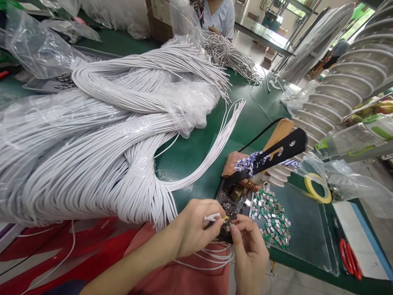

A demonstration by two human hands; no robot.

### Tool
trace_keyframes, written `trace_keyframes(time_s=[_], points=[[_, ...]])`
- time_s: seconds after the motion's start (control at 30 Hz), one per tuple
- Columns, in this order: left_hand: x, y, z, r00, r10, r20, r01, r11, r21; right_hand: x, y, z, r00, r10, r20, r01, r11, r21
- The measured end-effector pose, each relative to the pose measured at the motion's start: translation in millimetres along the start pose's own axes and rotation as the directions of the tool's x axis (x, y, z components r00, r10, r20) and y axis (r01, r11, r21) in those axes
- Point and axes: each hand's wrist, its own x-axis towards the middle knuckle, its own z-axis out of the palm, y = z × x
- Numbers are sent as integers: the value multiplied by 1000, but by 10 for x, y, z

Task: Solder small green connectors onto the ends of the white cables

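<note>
My left hand (198, 225) is closed in a pinch on a white cable (211, 217), whose thin coloured wire ends poke out past the fingertips. Facing it, my right hand (250, 246) pinches a tiny connector with a green circuit board (227, 225). The wire ends and the connector are close together; whether they touch I cannot tell. Just beyond the fingers lies a dark, stained tray (225, 192) beside a brick (235, 164). A black slotted metal bar (281, 151) is tied over it with blue-and-white cord. Many small metal connectors on green boards (272, 217) are heaped right of my right hand.
Large bundles of white cable (101, 172) cover the table's left side. A ribbed clear hose (346, 82) comes down at the right. Yellow tape (317, 188) and red-handled scissors or pliers (350, 258) lie at right. Another person (219, 18) sits across the table.
</note>
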Motion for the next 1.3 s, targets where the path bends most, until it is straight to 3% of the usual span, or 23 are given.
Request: trace_keyframes(time_s=[0.17, 0.37, 0.53, 0.73, 1.03, 1.17, 1.3], points=[[16, 65, -25, 999, 39, -9, -39, 999, -20, -4, -28, 31, 1000, -10, -28, 11, 999, 37], [7, 99, -21, 997, 64, -29, -66, 997, -40, 32, -49, 37, 998, -63, 17, 61, 995, 81], [5, 27, -11, 1000, 20, -17, -21, 1000, -10, 19, -23, 24, 999, -36, 22, 35, 997, 68], [-39, -33, 2, 999, -43, -7, 42, 999, -20, -36, -21, -2, 997, 13, -75, -13, 1000, -6], [-87, -113, 76, 999, -54, 0, 54, 996, -65, 3, 74, -78, 987, 104, 119, -82, 981, -178], [-127, -176, 98, 999, -29, -16, 26, 987, -156, 31, 33, -83, 989, 44, 138, -12, 975, -220], [-137, -181, 68, 999, -17, 34, 22, 989, -143, 57, -11, -84, 988, 2, 153, 32, 975, -221]])
